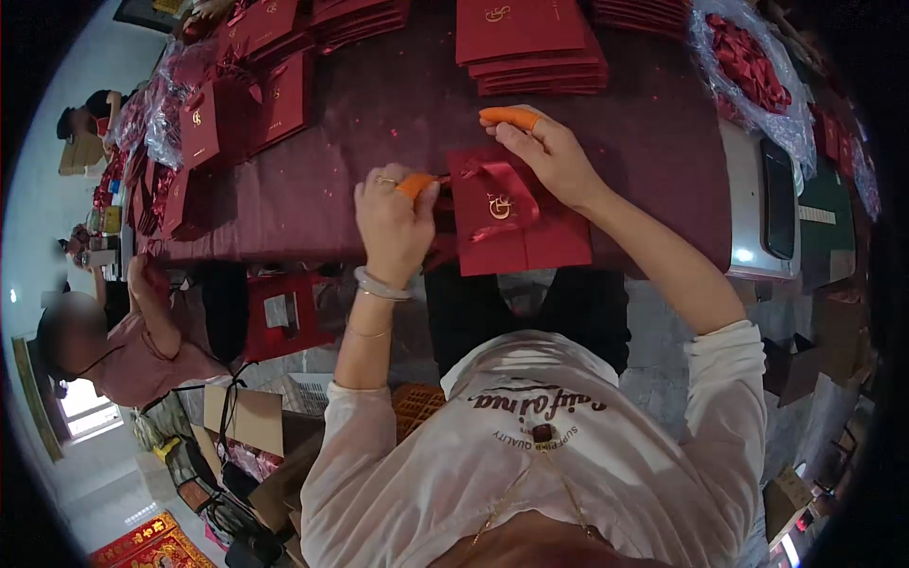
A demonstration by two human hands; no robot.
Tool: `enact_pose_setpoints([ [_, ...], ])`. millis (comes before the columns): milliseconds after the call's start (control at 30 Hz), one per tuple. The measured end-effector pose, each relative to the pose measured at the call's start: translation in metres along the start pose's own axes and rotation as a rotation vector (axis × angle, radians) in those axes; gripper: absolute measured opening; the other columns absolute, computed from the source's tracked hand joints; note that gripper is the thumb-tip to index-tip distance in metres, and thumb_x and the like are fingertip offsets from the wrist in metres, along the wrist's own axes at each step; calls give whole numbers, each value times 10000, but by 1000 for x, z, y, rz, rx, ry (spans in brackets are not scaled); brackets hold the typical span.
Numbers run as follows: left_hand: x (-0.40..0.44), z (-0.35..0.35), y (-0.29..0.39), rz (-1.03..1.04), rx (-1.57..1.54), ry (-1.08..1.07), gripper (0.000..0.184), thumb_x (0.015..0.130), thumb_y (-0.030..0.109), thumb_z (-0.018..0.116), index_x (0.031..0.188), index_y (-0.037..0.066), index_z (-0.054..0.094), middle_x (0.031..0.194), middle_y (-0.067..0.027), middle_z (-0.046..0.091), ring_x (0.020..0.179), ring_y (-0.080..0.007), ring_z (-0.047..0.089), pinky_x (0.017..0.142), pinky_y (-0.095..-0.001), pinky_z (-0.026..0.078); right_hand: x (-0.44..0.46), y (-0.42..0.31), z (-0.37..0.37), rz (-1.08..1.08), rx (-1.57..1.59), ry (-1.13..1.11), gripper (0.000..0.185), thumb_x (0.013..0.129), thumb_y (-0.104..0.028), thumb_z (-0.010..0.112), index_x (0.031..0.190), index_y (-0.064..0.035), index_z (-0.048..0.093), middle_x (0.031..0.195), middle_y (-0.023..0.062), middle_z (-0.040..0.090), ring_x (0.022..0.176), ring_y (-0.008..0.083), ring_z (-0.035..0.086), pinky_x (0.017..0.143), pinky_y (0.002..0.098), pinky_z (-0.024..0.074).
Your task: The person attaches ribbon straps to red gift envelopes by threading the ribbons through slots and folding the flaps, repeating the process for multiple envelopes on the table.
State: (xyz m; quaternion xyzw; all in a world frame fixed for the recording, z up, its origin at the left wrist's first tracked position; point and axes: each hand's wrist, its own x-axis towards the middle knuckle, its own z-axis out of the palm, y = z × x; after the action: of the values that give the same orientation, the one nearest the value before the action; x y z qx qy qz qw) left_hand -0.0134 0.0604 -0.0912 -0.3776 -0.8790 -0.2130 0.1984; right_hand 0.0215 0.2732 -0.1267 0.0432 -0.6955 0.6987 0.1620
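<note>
A red paper bag (559, 243) with a gold logo and a red ribbon (516, 180) lies at the front edge of the dark red table, in front of me. At the bag's left side is my left hand (396, 213), its fingers pinched together, an orange cover on one finger; what it holds, if anything, is too small to tell. My right hand (549, 151), also with an orange-covered finger, rests over the bag's upper right part. Its fingers are stretched out and hold nothing I can see.
Stacked red bags (530, 47) lie at the table's far side, more bags (213, 123) stand at the left. Ribbons in clear plastic (753, 71) and a phone (778, 199) are at the right. A co-worker (142, 350) sits at the left.
</note>
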Motion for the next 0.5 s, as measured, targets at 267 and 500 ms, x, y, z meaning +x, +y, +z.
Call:
enact_pose_setpoints([
  [267,-29,-51,-75,-229,-49,-69,137,785,118,660,832,-6,630,734,-105,556,656,-274,547,604,-358,433,0,-1,2,1,-31,-56,293,909,-229,533,1103,-19,598,934,20,558,746,89,502,684,233,408],
  [500,-32,-37,-21,-303,42,478,217,766,52,652,977,11,624,888,-106,572,895,-304,529,806,-373,419,-5,-13,0,-30,-132,-85,288,871,-210,595,1098,-34,612,900,25,590,727,79,528,639,225,422],
])
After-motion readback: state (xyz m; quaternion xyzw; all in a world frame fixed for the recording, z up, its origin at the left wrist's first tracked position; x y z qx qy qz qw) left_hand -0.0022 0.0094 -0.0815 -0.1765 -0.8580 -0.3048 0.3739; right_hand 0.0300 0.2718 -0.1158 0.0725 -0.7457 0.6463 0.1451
